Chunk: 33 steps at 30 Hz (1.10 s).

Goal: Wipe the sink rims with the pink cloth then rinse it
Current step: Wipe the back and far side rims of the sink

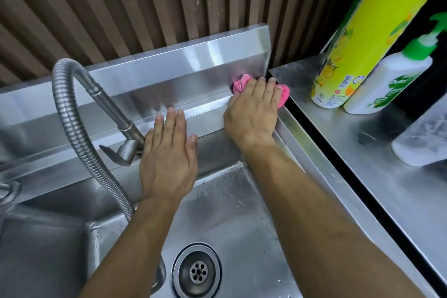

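Observation:
The pink cloth (283, 94) lies bunched in the back right corner of the steel sink's rim (312, 147), against the backsplash. My right hand (252, 113) presses down on it with fingers spread, so most of the cloth is hidden and only its ends show. My left hand (169, 152) rests flat and empty on the back rim, just right of the tap base, fingers together and pointing at the backsplash. Both forearms reach over the wet basin with its round drain (197, 271).
A flexible steel tap hose (72, 128) arches over the left side, with the lever (116, 152) beside my left hand. On the steel counter (377, 176) to the right stand a yellow lemon-print bottle (350, 60), a white pump bottle (384, 80) and a white object (420, 143).

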### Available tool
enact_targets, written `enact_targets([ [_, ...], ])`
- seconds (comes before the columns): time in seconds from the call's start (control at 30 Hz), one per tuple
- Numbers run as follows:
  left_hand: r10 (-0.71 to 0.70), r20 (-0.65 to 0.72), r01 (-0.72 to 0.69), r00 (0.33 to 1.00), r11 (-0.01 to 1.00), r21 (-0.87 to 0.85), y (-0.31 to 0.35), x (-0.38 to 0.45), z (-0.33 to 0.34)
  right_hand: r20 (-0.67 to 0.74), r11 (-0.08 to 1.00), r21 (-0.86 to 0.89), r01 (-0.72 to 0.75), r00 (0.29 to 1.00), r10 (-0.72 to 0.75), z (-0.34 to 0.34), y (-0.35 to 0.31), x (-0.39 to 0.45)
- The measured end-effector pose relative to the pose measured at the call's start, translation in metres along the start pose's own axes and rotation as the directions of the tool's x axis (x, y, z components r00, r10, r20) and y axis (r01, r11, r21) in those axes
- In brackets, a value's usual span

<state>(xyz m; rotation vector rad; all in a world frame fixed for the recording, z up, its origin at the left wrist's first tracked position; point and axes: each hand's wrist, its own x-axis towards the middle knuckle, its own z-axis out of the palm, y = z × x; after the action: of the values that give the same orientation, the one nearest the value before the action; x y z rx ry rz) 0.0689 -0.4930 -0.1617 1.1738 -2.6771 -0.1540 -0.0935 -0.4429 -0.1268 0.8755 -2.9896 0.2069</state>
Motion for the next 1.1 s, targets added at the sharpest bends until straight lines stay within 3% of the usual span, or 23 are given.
enact_targets([
  [0.13, -0.008, -0.008, 0.008, 1.0, 1.0, 0.002, 0.0, 0.0, 0.003, -0.065, 0.996, 0.037, -0.08, 0.994, 0.082, 0.003, -0.017, -0.009],
  [0.27, -0.011, -0.02, 0.011, 1.0, 1.0, -0.005, 0.001, 0.0, 0.006, -0.087, 0.99, 0.079, 0.119, 0.99, -0.113, 0.011, -0.008, -0.021],
  [0.33, -0.009, -0.023, 0.009, 1.0, 1.0, -0.007, 0.001, 0.0, 0.006, -0.079, 0.988, 0.071, 0.139, 0.988, -0.133, 0.01, -0.005, -0.018],
  [0.57, 0.032, -0.005, -0.032, 0.999, 0.999, -0.033, -0.006, 0.001, 0.004, -0.016, 0.985, -0.094, -0.145, 0.989, 0.145, -0.007, 0.003, 0.026],
  [0.63, 0.028, 0.0, -0.028, 1.0, 0.998, -0.05, -0.005, 0.0, 0.001, -0.001, 0.98, -0.078, -0.183, 0.983, 0.184, -0.013, 0.009, 0.035],
  [0.77, 0.014, 0.02, -0.013, 1.0, 0.998, -0.056, 0.001, -0.001, -0.004, -0.116, 0.982, 0.077, -0.173, 0.976, 0.182, -0.006, 0.009, 0.025],
  [0.87, -0.012, 0.033, 0.015, 0.999, 0.995, -0.099, 0.009, 0.004, -0.01, -0.155, 0.996, 0.061, -0.063, 0.985, 0.072, 0.004, 0.002, 0.002],
  [0.97, 0.097, 0.022, -0.091, 0.995, 0.979, -0.185, 0.027, 0.023, -0.008, -0.104, 0.993, -0.02, 0.12, 0.987, -0.122, 0.009, 0.012, -0.008],
  [1.03, 0.182, 0.021, -0.174, 0.983, 0.961, -0.214, 0.042, 0.041, -0.005, -0.068, 0.989, -0.052, 0.141, 0.987, -0.144, 0.007, 0.022, -0.002],
  [1.1, 0.24, 0.037, -0.226, 0.97, 0.949, -0.219, 0.049, 0.053, -0.001, -0.084, 0.995, -0.072, 0.073, 0.993, -0.079, 0.004, 0.021, 0.006],
])
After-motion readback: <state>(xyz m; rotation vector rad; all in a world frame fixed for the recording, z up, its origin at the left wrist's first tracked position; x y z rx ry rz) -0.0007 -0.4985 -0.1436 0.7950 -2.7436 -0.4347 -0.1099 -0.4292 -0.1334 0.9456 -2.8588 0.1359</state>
